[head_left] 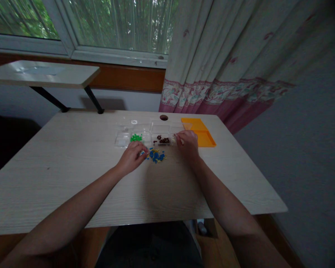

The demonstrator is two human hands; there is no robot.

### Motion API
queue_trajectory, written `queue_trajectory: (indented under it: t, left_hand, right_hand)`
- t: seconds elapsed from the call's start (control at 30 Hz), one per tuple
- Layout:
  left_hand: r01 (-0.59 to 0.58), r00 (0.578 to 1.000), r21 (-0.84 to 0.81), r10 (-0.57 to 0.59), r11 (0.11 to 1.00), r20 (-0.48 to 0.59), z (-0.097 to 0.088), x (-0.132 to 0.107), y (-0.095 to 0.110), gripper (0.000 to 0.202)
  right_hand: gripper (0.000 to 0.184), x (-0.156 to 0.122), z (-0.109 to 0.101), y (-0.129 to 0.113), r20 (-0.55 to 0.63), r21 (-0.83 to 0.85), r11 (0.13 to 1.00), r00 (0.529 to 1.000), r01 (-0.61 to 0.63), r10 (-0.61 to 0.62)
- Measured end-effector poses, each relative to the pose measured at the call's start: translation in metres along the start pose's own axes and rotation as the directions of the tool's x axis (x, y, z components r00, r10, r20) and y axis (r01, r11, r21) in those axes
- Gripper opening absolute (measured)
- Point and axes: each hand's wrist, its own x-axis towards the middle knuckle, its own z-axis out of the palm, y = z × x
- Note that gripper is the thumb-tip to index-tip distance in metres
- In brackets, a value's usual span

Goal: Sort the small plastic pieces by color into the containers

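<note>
A small heap of blue and yellow pieces (157,155) lies on the table. At its left edge is my left hand (132,156), thumb and fingertips pinched together; whatever they hold is too small to name. My right hand (188,143) is also closed in a pinch, over the right end of a clear plastic compartment box (146,138). What sits in its fingers I cannot make out. Bright green pieces (136,137) fill part of one compartment, and dark brown pieces (164,140) lie in another, a few of them scattered beside it. Pale bits show near my right fingertips.
An orange two-part tray (206,138) lies right behind my right hand. The wooden table (86,163) has a round cable hole (163,117) at the back. A raised shelf (44,72) on black legs stands at the far left, and a curtain (212,74) hangs behind the right side.
</note>
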Motion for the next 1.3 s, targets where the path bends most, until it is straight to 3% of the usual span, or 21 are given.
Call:
queue_trajectory:
  t: [0.13, 0.27, 0.37, 0.6, 0.9, 1.3]
  left_hand:
    - [0.005, 1.0, -0.006, -0.005, 1.0, -0.004, 0.001, 0.0, 0.0, 0.019]
    - [0.01, 1.0, -0.002, -0.01, 1.0, -0.013, 0.001, 0.0, 0.0, 0.02]
    - [0.022, 1.0, -0.005, -0.022, 1.0, -0.017, 0.001, -0.001, 0.0, 0.019]
    - [0.015, 1.0, 0.004, -0.016, 1.0, 0.003, 0.002, 0.0, 0.0, 0.019]
    - [0.017, 0.999, 0.002, -0.017, 1.0, 0.032, 0.001, 0.0, -0.001, 0.024]
    - [0.003, 1.0, 0.033, -0.002, 0.999, -0.012, 0.002, -0.001, -0.002, 0.025]
  right_hand:
    - [0.02, -0.004, -0.001, -0.03, 0.033, 0.105, 0.977, 0.982, 0.183, -0.187]
    - [0.016, -0.012, 0.0, -0.059, 0.065, 0.198, 0.907, 0.918, 0.372, -0.391]
    - [0.019, -0.015, 0.002, -0.072, 0.078, 0.226, 0.869, 0.881, 0.44, -0.467]
    - [0.017, -0.017, 0.005, -0.077, 0.058, 0.264, 0.862, 0.885, 0.433, -0.462]
    - [0.017, -0.018, 0.006, -0.078, 0.116, 0.282, 0.876, 0.892, 0.392, -0.436]
    - [0.017, -0.015, 0.006, -0.069, 0.093, 0.243, 0.892, 0.906, 0.38, -0.412]
